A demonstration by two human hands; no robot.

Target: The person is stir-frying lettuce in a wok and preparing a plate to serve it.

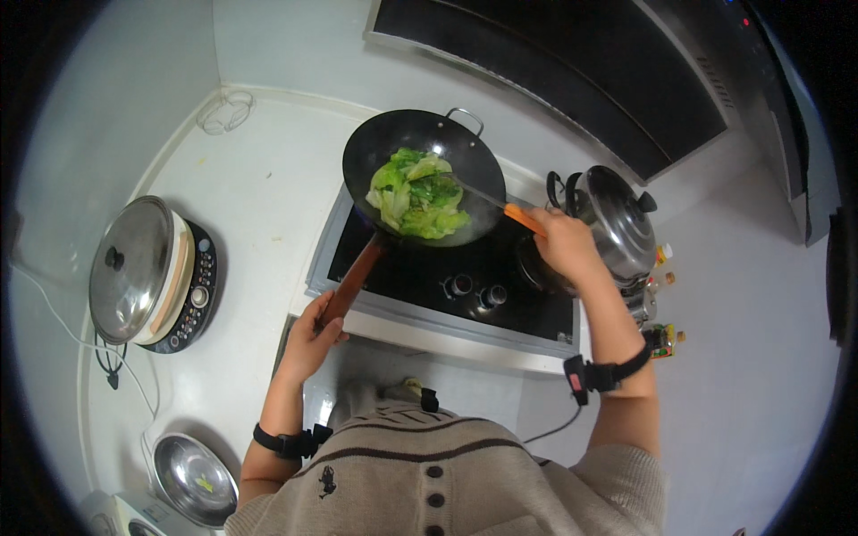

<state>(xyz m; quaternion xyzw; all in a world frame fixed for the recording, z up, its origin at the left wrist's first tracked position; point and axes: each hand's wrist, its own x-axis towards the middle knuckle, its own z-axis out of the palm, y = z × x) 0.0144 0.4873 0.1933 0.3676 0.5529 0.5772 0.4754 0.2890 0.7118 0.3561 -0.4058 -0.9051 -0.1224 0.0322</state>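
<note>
A black wok [362, 154] sits over the left part of the glass-topped gas stove [415, 271], with green leafy vegetable [419, 194] heaped in it and faint steam rising. My left hand [315, 338] is wrapped round the wok's brown wooden handle [354, 281]. In my right hand [566, 241] is the orange grip of a metal spatula [479, 193]. The spatula's far end rests among the leaves and is partly hidden by them.
Right of the stove's left burner stands a lidded steel pot [613, 221], with several bottles [660, 342] beyond it. At left, a lidded pan [134, 268] sits on an induction cooker [194, 295]. A steel bowl [191, 469] with a leaf scrap is at lower left. A range hood [549, 74] overhangs the back.
</note>
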